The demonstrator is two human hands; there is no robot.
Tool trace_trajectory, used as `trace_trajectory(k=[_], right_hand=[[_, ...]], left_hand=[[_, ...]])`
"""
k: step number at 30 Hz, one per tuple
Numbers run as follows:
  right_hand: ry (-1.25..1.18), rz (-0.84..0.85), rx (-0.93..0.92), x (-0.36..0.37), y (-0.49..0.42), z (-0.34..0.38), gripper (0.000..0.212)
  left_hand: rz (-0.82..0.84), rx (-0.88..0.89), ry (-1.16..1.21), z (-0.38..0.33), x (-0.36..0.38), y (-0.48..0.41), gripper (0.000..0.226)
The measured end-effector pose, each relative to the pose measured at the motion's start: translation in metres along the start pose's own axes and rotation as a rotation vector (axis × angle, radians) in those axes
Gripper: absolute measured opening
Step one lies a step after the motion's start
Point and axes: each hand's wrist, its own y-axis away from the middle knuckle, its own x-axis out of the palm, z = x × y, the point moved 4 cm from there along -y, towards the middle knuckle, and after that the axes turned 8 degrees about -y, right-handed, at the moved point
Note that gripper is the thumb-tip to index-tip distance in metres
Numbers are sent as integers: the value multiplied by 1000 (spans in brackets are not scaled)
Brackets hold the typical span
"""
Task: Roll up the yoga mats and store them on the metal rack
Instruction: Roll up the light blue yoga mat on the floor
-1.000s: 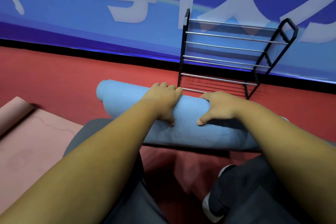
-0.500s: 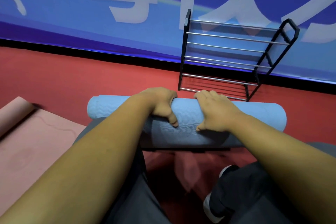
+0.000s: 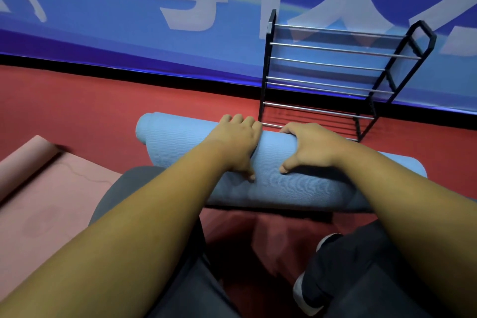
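the rolled blue yoga mat [image 3: 180, 142] lies crosswise in front of the person, held above the knees of the grey trousers [image 3: 121, 186] and off the red floor [image 3: 103, 100], with a dark shadow under it. it sits at a slant, its left end further up in the view than its right end. both hands grasp the roll near its middle, close together but not touching. the left hand [image 3: 236, 142] lies over the top of the roll, its fingers [image 3: 238, 119] curled across the far edge and its thumb [image 3: 249, 174] pressed on the near face. the right hand [image 3: 312, 148] grips the same way, fingers wrapped over the far side and mostly hidden behind the roll, thumb [image 3: 286, 166] spread on the near face and pointing toward the left thumb. the roll therefore sits between the fingers behind and the thumbs in front. the metal rack [image 3: 266, 72] stands just beyond the hands, against the blue banner [image 3: 129, 33]. a pink mat [image 3: 46, 201] lies on the floor at the left, its far end curled into a small roll. a shoe [image 3: 307, 294] shows at lower right.
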Motion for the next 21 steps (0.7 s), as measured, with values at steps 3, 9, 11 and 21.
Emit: trace_trajectory(k=[3, 9, 11, 21], right_hand=[[18, 8, -20, -2, 3, 8, 85], [168, 26, -56, 5, 7, 12, 112], [247, 9, -33, 9, 6, 11, 132], [341, -66, -119, 23, 1, 16, 133]], left_hand=[[-18, -55, 158, 11, 0, -2, 100], [122, -81, 332, 26, 5, -1, 87], [188, -110, 394, 29, 4, -2, 86], [359, -140, 634, 37, 10, -1, 78]])
